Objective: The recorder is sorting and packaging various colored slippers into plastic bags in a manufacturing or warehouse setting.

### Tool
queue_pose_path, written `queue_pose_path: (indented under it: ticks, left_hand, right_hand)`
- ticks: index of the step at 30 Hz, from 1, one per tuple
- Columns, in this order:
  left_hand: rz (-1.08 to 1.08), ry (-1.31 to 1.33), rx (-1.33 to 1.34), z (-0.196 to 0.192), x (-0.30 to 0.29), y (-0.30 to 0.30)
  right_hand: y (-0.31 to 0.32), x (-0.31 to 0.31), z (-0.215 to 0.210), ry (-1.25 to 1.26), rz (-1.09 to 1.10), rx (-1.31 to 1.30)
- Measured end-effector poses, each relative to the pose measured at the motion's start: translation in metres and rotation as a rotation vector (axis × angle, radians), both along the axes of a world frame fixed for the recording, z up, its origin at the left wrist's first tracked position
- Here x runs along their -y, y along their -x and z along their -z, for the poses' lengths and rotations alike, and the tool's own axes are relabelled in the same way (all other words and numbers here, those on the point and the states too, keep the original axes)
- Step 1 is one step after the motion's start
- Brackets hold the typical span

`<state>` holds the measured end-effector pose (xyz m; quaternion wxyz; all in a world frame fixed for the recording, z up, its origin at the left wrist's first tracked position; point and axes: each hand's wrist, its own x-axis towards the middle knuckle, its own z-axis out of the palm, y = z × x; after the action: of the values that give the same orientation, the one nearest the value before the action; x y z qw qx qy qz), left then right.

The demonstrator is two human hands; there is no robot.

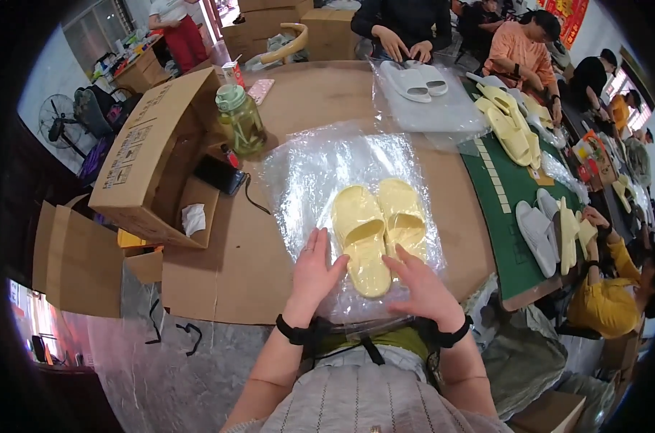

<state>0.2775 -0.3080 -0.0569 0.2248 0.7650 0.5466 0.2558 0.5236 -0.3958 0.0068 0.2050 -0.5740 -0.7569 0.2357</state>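
A pair of pale yellow slippers (376, 231) lies side by side on a clear plastic bag (320, 166) spread over the cardboard-covered table (248, 267). My left hand (314, 273) rests flat on the plastic just left of the slippers' heels, fingers apart. On the right, my right hand (420, 285) presses down at the near end of the slippers, touching the plastic and the heel of the right slipper. Neither hand grips anything.
An open cardboard box (151, 155) lies on its side at the left, with a green water bottle (239, 119) and a black device (219, 173) beside it. Other people handle white slippers (414, 79) and yellow slippers (511, 126) across and right, by a green mat (508, 216).
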Motion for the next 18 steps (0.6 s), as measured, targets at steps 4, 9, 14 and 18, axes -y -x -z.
queue_pose_path:
  ticks: [4, 9, 14, 18]
  left_hand:
    - [0.013, -0.047, 0.012, 0.004, -0.002, 0.002]
    - [0.008, 0.053, 0.040, -0.002, -0.002, 0.002]
    - [0.016, 0.067, 0.033, -0.003, -0.001, 0.002]
    - [0.031, 0.110, 0.072, -0.011, -0.001, 0.000]
  right_hand:
    - [-0.001, 0.005, 0.006, -0.107, -0.053, 0.115]
    - [0.001, -0.006, 0.023, -0.244, -0.013, 0.173]
    - [0.003, -0.019, 0.045, -0.299, 0.037, 0.087]
    - [0.003, -0.017, 0.049, -0.249, 0.082, 0.160]
